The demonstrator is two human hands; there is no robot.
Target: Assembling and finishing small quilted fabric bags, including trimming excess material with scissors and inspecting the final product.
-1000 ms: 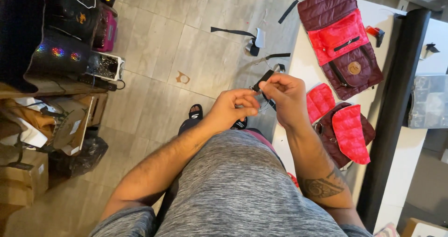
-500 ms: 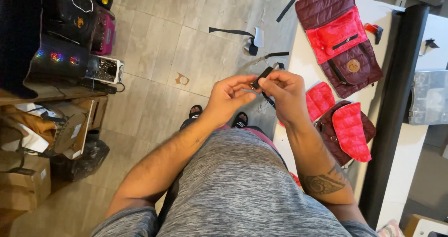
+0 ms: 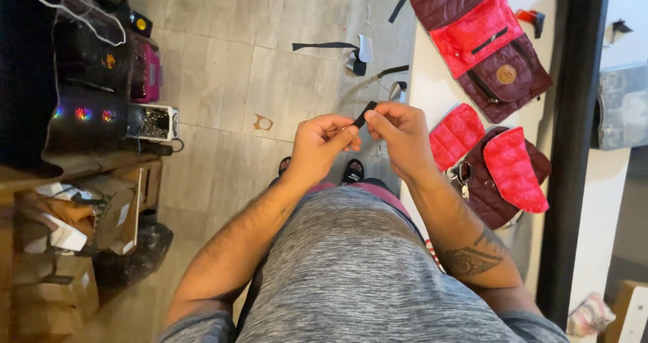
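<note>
My left hand (image 3: 322, 144) and my right hand (image 3: 399, 132) meet in front of my chest, above the tiled floor. Both pinch a short black strap piece (image 3: 365, 114) between fingertips; its upper end sticks out above the right thumb. To the right, on a white table (image 3: 432, 80), lie a maroon quilted piece with a red pocket panel (image 3: 482, 42) and a smaller maroon and red quilted piece (image 3: 496, 171). The smaller one lies beside my right forearm.
Black strap scraps (image 3: 324, 46) and white bits lie on the floor ahead. Dark bags and a pink case (image 3: 145, 73) are stacked at the left, with cardboard boxes (image 3: 108, 208) below. A black post (image 3: 574, 113) runs along the table's right side.
Both hands stay together on the strap piece; the fingers have shifted slightly along it. The view has drifted a little.
</note>
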